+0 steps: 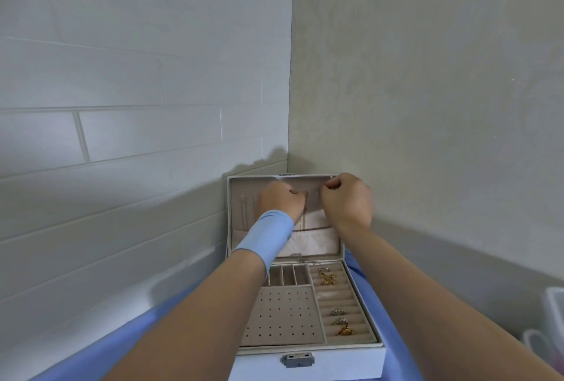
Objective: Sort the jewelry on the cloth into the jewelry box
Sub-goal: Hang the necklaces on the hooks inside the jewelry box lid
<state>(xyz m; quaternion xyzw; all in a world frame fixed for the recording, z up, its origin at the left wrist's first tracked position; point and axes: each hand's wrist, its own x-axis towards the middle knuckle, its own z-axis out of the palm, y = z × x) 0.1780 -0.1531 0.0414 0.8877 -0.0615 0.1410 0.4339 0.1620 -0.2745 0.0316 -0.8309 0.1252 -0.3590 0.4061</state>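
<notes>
A white jewelry box (305, 365) stands open on a blue cloth (128, 350), its lid (235, 212) upright against the wall corner. Both hands are raised to the top of the lid's inside. My left hand (282, 200), with a blue wristband, has its fingers curled around a thin necklace chain (302, 223) that hangs down over the lid's pocket. My right hand (348, 200) pinches something small near the lid's upper right, too small to identify. Several gold and silver rings (341, 321) sit in the ring rolls on the box's right side.
A perforated earring panel (283, 316) and small compartments (288, 275) fill the left of the box. Walls close in at left and behind. A clear plastic container (549, 335) stands at the far right. A metal clasp (297, 361) sits on the box front.
</notes>
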